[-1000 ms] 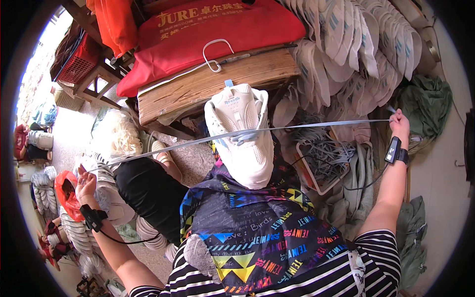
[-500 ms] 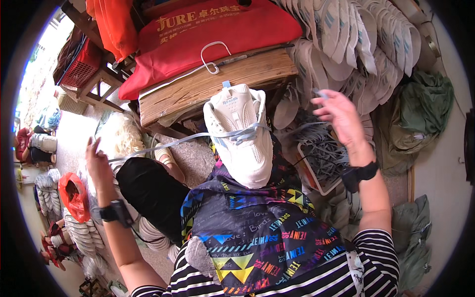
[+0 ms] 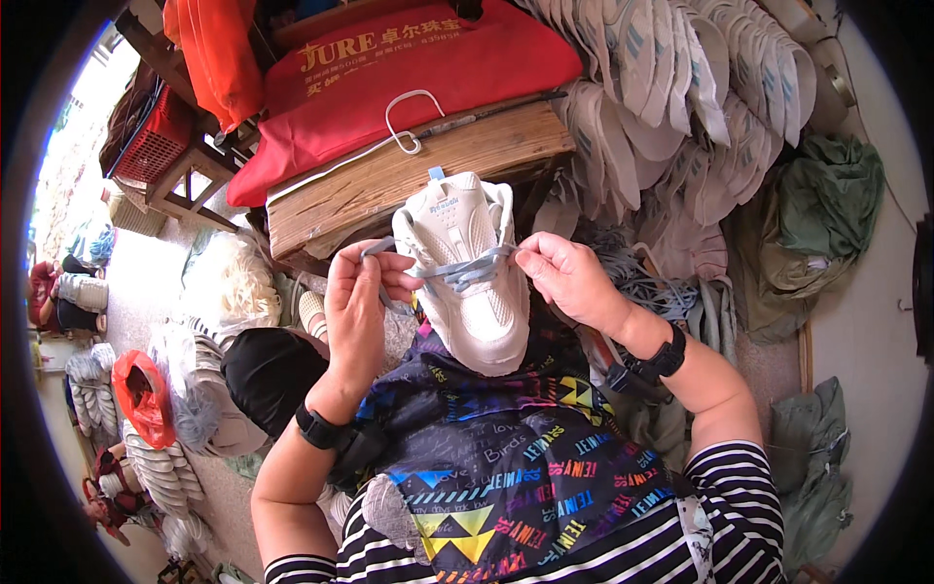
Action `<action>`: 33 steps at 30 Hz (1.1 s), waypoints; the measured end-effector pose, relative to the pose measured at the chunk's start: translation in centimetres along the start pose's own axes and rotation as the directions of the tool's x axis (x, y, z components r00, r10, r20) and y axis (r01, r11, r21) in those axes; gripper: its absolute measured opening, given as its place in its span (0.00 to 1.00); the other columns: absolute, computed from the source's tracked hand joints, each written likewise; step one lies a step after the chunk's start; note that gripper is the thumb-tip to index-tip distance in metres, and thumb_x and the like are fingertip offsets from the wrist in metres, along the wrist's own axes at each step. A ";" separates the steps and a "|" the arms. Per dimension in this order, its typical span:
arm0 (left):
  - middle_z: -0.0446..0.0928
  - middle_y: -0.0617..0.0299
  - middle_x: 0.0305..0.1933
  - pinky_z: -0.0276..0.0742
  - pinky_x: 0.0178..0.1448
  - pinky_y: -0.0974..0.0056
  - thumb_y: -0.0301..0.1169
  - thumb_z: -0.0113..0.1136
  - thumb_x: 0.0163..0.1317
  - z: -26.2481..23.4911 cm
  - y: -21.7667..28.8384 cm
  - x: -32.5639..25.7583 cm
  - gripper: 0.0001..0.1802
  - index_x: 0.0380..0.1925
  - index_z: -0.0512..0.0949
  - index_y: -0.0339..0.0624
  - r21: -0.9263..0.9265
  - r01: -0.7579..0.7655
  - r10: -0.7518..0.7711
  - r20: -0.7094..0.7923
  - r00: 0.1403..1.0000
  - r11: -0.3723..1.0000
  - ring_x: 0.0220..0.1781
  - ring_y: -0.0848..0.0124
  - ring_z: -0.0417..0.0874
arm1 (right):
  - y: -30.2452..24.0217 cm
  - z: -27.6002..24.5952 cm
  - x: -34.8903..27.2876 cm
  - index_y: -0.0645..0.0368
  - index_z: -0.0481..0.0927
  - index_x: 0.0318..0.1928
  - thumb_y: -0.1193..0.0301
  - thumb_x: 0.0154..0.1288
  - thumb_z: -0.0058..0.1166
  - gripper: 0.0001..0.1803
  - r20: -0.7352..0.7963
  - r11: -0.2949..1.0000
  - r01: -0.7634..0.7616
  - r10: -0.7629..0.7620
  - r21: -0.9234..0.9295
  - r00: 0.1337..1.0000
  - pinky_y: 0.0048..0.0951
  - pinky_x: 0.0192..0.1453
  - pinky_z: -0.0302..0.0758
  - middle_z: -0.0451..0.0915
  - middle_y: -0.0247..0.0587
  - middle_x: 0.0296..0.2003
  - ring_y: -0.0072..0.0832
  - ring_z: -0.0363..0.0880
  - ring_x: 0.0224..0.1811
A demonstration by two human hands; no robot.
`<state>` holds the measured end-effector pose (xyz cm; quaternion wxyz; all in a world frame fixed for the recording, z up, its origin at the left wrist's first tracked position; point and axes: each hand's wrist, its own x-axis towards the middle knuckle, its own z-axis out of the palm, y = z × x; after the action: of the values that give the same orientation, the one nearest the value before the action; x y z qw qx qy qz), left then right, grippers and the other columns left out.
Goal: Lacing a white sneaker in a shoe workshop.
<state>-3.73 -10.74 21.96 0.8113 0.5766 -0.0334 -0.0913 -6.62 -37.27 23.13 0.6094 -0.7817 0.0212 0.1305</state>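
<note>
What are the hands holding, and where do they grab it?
Both hands hold the grey shoelace of the white shoe. The left hand pinches one end of it and the right hand pinches the other, beside the shoe.

The person wears a short-sleeved top with thin black and white stripes [image 3: 725,506]. The stripes show on both upper arms and low down at the chest. Both forearms are bare below the sleeves. Over the lap lies a dark apron of shiny cloth [image 3: 506,457], covered with bright triangles and small letters in yellow, blue, pink and green. A black band with a small black box [image 3: 658,358] sits on the right wrist. A black band [image 3: 316,428] also sits on the left wrist. The left hand [image 3: 355,307] and the right hand [image 3: 569,280] wear no gloves, and the fingers [image 3: 530,255] have no rings.
</note>
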 end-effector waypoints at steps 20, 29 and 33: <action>0.78 0.62 0.22 0.66 0.25 0.76 0.37 0.46 0.76 1.1 1.1 -0.4 0.13 0.41 0.73 0.38 0.205 0.299 -0.321 0.082 0.944 0.932 0.18 0.82 0.69 | 0.7 -0.8 1.4 0.64 0.79 0.32 0.65 0.73 0.51 0.15 0.120 1.000 0.019 -0.018 -0.007 0.993 0.22 0.36 0.68 0.76 0.26 0.26 0.13 0.69 0.30; 0.77 0.67 0.29 0.70 0.32 0.74 0.34 0.46 0.76 1.0 -0.4 -0.7 0.14 0.40 0.76 0.36 0.286 0.150 -0.167 0.035 0.985 0.946 0.27 0.82 0.73 | -0.7 0.3 1.6 0.61 0.77 0.30 0.68 0.67 0.53 0.10 0.028 0.757 0.399 -0.451 -0.518 0.892 0.35 0.31 0.72 0.76 0.42 0.23 0.36 0.76 0.25; 0.73 0.70 0.20 0.65 0.28 0.74 0.36 0.48 0.75 1.2 -0.2 -1.1 0.15 0.39 0.77 0.35 0.305 0.282 -0.319 0.076 0.945 0.909 0.24 0.84 0.69 | -1.8 -0.2 1.6 0.58 0.78 0.32 0.70 0.62 0.56 0.05 0.229 0.464 0.491 -0.513 -0.737 0.827 0.38 0.38 0.72 0.76 0.40 0.26 0.39 0.77 0.32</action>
<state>-5.00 -11.68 22.27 0.6903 0.6807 -0.0076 -0.2451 -4.74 -36.84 24.51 0.2260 -0.9365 -0.2593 -0.0680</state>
